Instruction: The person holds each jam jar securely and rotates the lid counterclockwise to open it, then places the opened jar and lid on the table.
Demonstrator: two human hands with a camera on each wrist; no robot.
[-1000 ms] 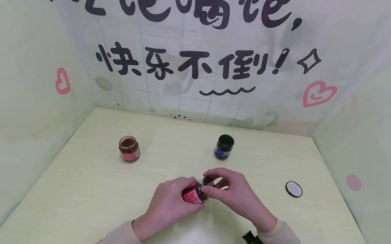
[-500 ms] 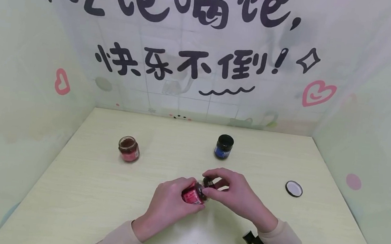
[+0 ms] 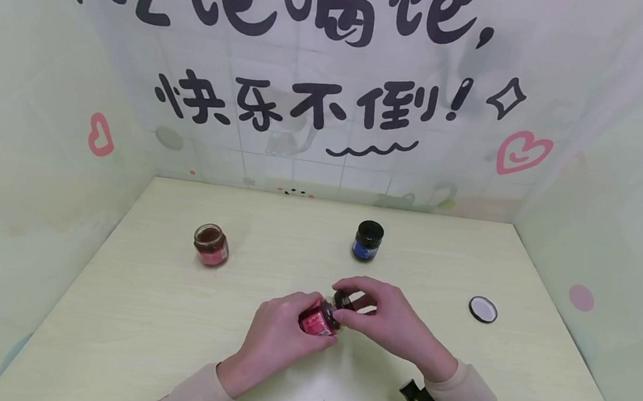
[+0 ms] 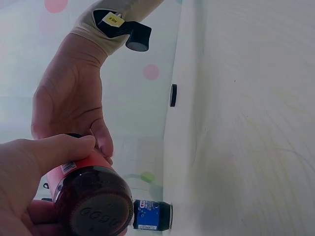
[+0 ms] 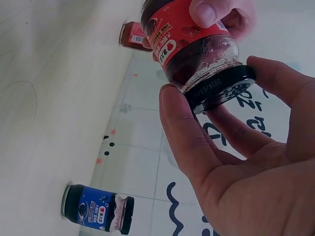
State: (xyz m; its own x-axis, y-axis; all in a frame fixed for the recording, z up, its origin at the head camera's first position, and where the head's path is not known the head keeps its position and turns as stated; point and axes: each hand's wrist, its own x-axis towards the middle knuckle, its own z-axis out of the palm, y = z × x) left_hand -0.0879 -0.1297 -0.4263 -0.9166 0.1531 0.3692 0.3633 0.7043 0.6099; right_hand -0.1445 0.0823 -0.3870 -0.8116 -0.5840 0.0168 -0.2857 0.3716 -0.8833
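Head view, three jars: red-label jar [image 3: 317, 321] in left grip [image 3: 274, 339], right grip [image 3: 388, 318] pinching its cap [image 3: 342, 299], seemingly one loose lid [image 3: 483, 309].

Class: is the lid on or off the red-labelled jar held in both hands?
On. The black lid sits on the red-labelled jar, gripped by the right hand; whether loosened, cannot tell.

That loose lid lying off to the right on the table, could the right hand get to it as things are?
Probably, but not straight away. The table between the right hand and the loose lid is bare, yet that hand grips the black cap of the red-labelled jar held by the left hand.
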